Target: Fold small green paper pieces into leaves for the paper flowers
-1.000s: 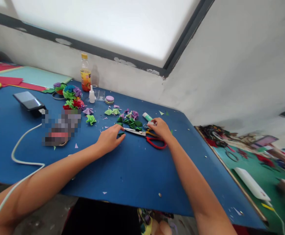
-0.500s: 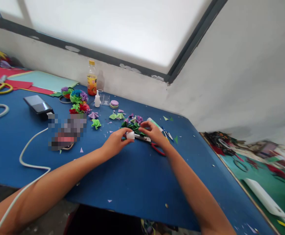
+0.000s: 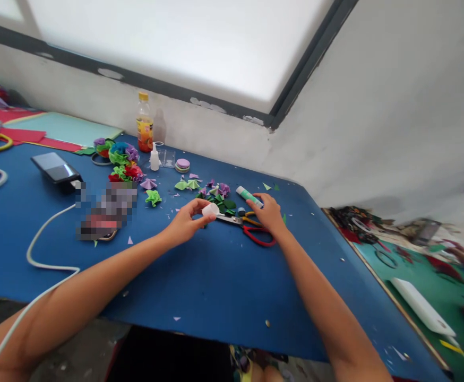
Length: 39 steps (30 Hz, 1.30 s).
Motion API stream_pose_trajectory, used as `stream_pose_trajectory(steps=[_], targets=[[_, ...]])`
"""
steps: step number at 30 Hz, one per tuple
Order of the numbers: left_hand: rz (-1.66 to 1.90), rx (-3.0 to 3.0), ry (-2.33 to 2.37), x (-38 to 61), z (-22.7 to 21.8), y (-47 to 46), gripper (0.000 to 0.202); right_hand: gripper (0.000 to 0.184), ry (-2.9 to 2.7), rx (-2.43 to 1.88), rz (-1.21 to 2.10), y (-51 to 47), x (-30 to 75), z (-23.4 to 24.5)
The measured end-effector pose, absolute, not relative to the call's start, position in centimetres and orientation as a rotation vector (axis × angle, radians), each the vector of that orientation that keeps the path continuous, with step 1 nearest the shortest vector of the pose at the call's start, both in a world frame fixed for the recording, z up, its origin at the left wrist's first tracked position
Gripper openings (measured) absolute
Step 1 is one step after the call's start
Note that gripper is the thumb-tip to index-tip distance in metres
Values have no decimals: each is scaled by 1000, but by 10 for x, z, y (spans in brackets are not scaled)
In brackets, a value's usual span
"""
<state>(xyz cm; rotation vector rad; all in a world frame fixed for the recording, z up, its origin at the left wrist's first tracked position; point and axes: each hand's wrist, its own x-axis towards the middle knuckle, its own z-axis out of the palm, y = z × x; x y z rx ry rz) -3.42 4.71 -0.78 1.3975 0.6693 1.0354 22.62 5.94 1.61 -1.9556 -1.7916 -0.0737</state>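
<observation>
My left hand [image 3: 190, 220] pinches a small white hollow cylinder [image 3: 211, 210], tilted so that its round opening shows; whether it is a cap or rolled paper I cannot tell. To its right, my right hand [image 3: 269, 213] has its thumb and fingers round the lower end of a white-and-green glue stick [image 3: 248, 196]. Scissors with red and yellow handles [image 3: 258, 234] lie between the hands, blades pointing left towards the white cylinder. Just behind the blades sit folded dark green paper pieces [image 3: 220, 202] and purple paper flowers [image 3: 224, 189].
Behind stand a juice bottle [image 3: 145, 124], a small white squeeze bottle [image 3: 154, 158] and a round lilac box [image 3: 182, 165]. Crumpled paper flowers [image 3: 125, 159], a phone [image 3: 56, 168] and a white cable [image 3: 31, 249] lie left. Another person's hand [image 3: 461, 254] shows at the green table, right.
My right hand has moved from above the scissors, near the white cylinder, rightward onto the glue stick. The cylinder in my left hand has tilted, showing its opening. The view has shifted slightly.
</observation>
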Motion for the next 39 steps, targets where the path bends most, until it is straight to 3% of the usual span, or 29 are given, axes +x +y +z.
stream_pose_trajectory(steps=[3, 6, 10, 15, 21, 26, 30, 39], targets=[[1017, 1551, 756, -37, -7, 44, 35, 45, -1916, -1701, 112, 43, 205, 15], [1024, 1786, 836, -39, -7, 40, 32, 43, -2054, -1627, -7, 36, 193, 15], [1108, 2131, 878, -43, -6, 37, 27, 41, -1957, -1977, -304, 51, 206, 15], [1184, 2296, 860, -46, 2, 36, 25, 47, -1806, -2324, -228, 74, 233, 11], [1207, 2099, 831, -46, 8, 34, 27, 38, -1791, -2339, -174, 81, 241, 10], [1108, 1754, 744, -44, 9, 34, 29, 41, -1792, -2149, -184, 64, 233, 21], [1045, 1597, 625, -42, 9, 36, 34, 43, -1780, -1737, 168, 23, 218, 33], [932, 1507, 563, -40, 10, 31, 40, 28, -2037, -1368, 248, -36, 193, 45]])
